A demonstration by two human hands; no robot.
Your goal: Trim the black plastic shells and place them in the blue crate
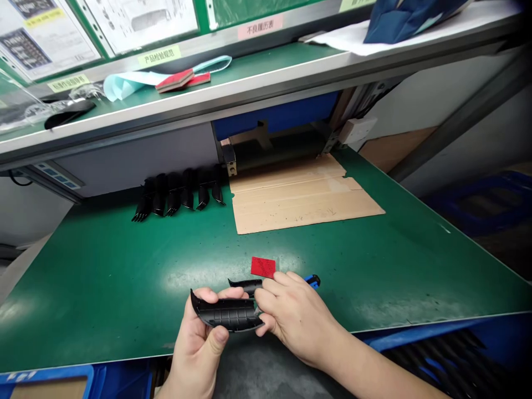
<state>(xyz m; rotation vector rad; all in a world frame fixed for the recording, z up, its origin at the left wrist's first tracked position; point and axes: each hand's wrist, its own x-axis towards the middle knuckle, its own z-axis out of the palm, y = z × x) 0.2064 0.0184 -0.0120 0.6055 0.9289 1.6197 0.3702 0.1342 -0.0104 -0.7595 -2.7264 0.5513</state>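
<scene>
My left hand (199, 338) is closed around a curved black plastic shell (226, 315), its ribbed hollow inside facing up and its pointed end to the left. My right hand (293, 310) is closed at the shell's right end. A blue and black handle end (313, 281), looking like a utility knife's, sticks out behind the right hand, and a small grey blade-like tip shows by its fingers at the shell. Most of the tool is hidden by the hand. Just beyond lies a second black shell (248, 286), partly covered. A red sandpaper-like piece (263, 267) rests behind it.
Several black shells (177, 191) stand in a row at the back left of the green table (124, 277). Flat cardboard (299, 202) lies at the back centre. A metal-edged shelf (257, 97) crosses above. Blue bins (440, 349) with black parts sit below the front edge.
</scene>
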